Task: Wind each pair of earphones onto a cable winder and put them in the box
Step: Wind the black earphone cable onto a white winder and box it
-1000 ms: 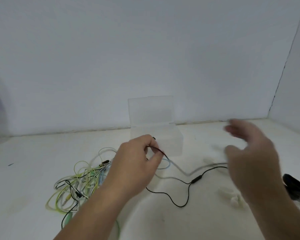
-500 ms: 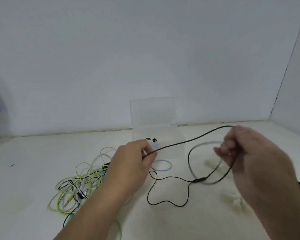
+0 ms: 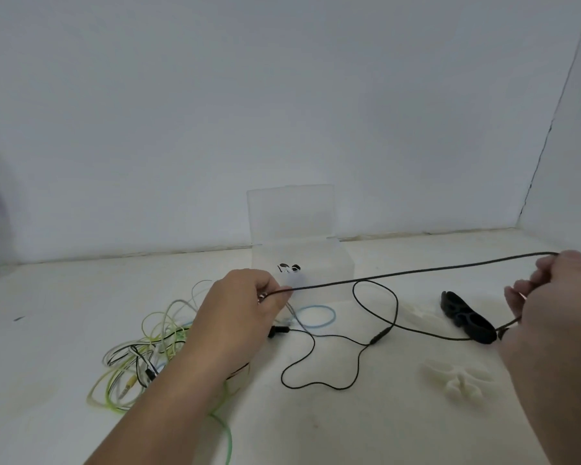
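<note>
Earphones [image 3: 416, 270], black, one pair: the cord is stretched taut in the air between my two hands, above the table [image 3: 47, 330] and on the near side of the box.

Left hand [image 3: 239, 313]: fingers curled, thumb and forefinger pinching the left end of the taut stretch.

Right hand [image 3: 557, 297]: at far right, fingers clenched round the cord, which enters over the top of my fist and leaves below it.

Slack: runs left from my right hand past the near end of the black winder [image 3: 467, 317] and through the remote [image 3: 379, 337]. It then drops into a loose loop nearer me and ends at a dark piece [image 3: 277, 330] just beside my left hand. Plug or earbud, I cannot tell.

Box [image 3: 342, 263]: clear plastic, centre far, lid [image 3: 291, 213] upright. A small white-and-black bundle [image 3: 289, 268] lies inside.

White winder [image 3: 457, 380]: on the table, nearer than the black one and apart from it.

Blue loop [image 3: 316, 315]: flat on the table, just near of the box.

Tangle [image 3: 148, 357]: green, yellow and white cords at left, partly under my left forearm.
</note>
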{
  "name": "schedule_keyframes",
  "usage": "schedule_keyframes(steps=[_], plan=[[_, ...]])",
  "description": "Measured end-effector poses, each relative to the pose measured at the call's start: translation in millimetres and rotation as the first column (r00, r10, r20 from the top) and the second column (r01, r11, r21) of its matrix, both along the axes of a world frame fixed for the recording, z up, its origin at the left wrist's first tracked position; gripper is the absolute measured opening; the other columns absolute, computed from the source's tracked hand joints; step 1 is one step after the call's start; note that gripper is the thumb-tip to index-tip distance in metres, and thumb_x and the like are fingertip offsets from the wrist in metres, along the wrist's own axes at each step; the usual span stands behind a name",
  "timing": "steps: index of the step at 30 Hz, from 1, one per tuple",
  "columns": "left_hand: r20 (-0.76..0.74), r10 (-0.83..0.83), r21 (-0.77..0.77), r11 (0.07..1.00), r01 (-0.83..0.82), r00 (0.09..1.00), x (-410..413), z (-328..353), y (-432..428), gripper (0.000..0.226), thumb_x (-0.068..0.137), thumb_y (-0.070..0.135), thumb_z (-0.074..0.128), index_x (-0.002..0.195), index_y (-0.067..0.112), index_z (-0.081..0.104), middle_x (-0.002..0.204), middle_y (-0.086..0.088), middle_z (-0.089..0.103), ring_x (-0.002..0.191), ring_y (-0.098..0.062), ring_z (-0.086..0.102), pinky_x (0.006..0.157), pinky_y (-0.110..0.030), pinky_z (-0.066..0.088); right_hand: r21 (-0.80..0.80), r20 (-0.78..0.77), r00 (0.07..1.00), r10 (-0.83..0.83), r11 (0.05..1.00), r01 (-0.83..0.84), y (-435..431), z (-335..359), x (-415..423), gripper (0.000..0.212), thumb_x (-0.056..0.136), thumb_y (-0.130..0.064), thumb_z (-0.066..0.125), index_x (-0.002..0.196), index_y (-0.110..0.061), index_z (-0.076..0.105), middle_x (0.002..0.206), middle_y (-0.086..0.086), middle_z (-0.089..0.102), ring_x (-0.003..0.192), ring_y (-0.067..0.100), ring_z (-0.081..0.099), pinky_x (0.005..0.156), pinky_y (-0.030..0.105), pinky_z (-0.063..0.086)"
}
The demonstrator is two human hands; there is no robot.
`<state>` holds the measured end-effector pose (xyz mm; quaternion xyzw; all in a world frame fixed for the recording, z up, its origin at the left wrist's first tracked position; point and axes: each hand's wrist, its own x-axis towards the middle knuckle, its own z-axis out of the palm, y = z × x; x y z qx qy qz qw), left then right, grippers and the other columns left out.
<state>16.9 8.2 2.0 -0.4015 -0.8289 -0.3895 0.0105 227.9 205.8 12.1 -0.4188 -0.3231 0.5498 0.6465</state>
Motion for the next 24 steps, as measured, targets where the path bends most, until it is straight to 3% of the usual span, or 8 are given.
schedule_keyframes(steps=[3,5,7,10,12,17,19,24], plan=[[-0.046,-0.093,-0.046,0.995,0.091,0.995,8.1,3.6,0.0,0.044,0.098,0.041,0.054,0.06,0.021,0.062,0.048,0.013,0.052,0.045,-0.006,0.049,0.05,-0.017,0.036,0.086,0.293,0.956,0.024,0.995,-0.051,-7.6,1.3,-1.5,0.016,0.092,-0.019,0.052,0.099,-0.023,0.066,0.076,-0.004,0.052,0.062,0.013,0.048,0.053,0.022,0.041],[-0.081,-0.165,-0.097,0.983,0.157,0.983,14.3,3.6,1.5,0.045,0.098,0.045,0.05,0.063,0.023,0.065,0.064,0.012,0.059,0.056,-0.007,0.057,0.056,-0.017,0.041,0.244,0.553,0.832,-0.044,0.963,-0.111,-25.3,-0.5,-7.4,0.041,0.085,-0.005,0.056,0.123,-0.021,0.058,0.1,0.003,0.059,0.084,0.019,0.052,0.07,0.028,0.04],[-0.117,-0.221,-0.158,0.967,0.202,0.968,20.3,1.5,3.7,0.041,0.097,0.048,0.048,0.072,0.024,0.069,0.074,0.009,0.06,0.068,-0.007,0.06,0.066,-0.021,0.045,0.412,0.706,0.706,-0.056,0.843,-0.345,-51.2,-0.2,-16.5,0.053,0.077,-0.009,0.059,0.127,-0.025,0.056,0.118,-0.005,0.062,0.105,0.009,0.054,0.085,0.022,0.036],[-0.137,-0.283,-0.148,0.953,0.263,0.949,28.2,0.7,4.0,0.02,0.098,0.042,0.053,0.085,0.031,0.063,0.075,0.02,0.057,0.073,0.005,0.052,0.063,-0.018,0.038,0.216,0.86,0.424,0.284,0.549,-0.807,-80.1,-4.5,-27.7,0.059,0.072,-0.039,0.063,0.129,-0.042,0.051,0.119,-0.028,0.061,0.116,-0.014,0.048,0.086,0.001,0.032],[-0.132,-0.32,-0.116,0.945,0.306,0.938,32.1,1.5,3.3,0.005,0.097,0.036,0.058,0.092,0.036,0.059,0.07,0.023,0.053,0.069,0.009,0.048,0.059,-0.015,0.033,0.061,0.901,0.242,0.36,0.447,-0.892,-85.5,-12.4,-31.4,0.051,0.08,-0.046,0.071,0.126,-0.05,0.049,0.115,-0.033,0.061,0.114,-0.017,0.047,0.088,0.005,0.034],[-0.019,-0.413,-0.059,0.909,0.412,0.91,32.7,0.0,3.6,0.024,0.096,0.018,0.057,0.1,0.041,0.05,0.073,0.019,0.048,0.054,-0.005,0.046,0.054,-0.015,0.035,0.097,0.919,0.275,0.284,0.511,-0.854,-82.3,-14.6,-33.9,0.008,0.085,-0.041,0.068,0.091,-0.037,0.068,0.087,-0.015,0.068,0.081,-0.004,0.059,0.069,0.015,0.039],[-0.002,-0.434,-0.076,0.898,0.432,0.901,34.3,0.3,3.7,0.03,0.096,0.015,0.056,0.103,0.043,0.048,0.077,0.021,0.047,0.054,-0.005,0.045,0.054,-0.015,0.035,0.112,0.922,0.279,0.268,0.506,-0.855,-84.0,-14.6,-34.1,0.011,0.085,-0.04,0.068,0.079,-0.032,0.068,0.084,-0.013,0.068,0.081,-0.004,0.059,0.071,0.015,0.04],[0.001,-0.436,-0.119,0.894,0.433,0.9,37.0,-0.2,4.4,0.034,0.095,0.014,0.052,0.104,0.046,0.044,0.079,0.014,0.044,0.056,-0.003,0.045,0.055,-0.018,0.033,0.126,0.842,0.314,0.439,0.406,-0.905,-92.1,-11.8,-35.8,0.01,0.087,-0.038,0.071,0.09,-0.029,0.067,0.083,-0.014,0.07,0.083,0.0,0.064,0.078,0.019,0.048]])
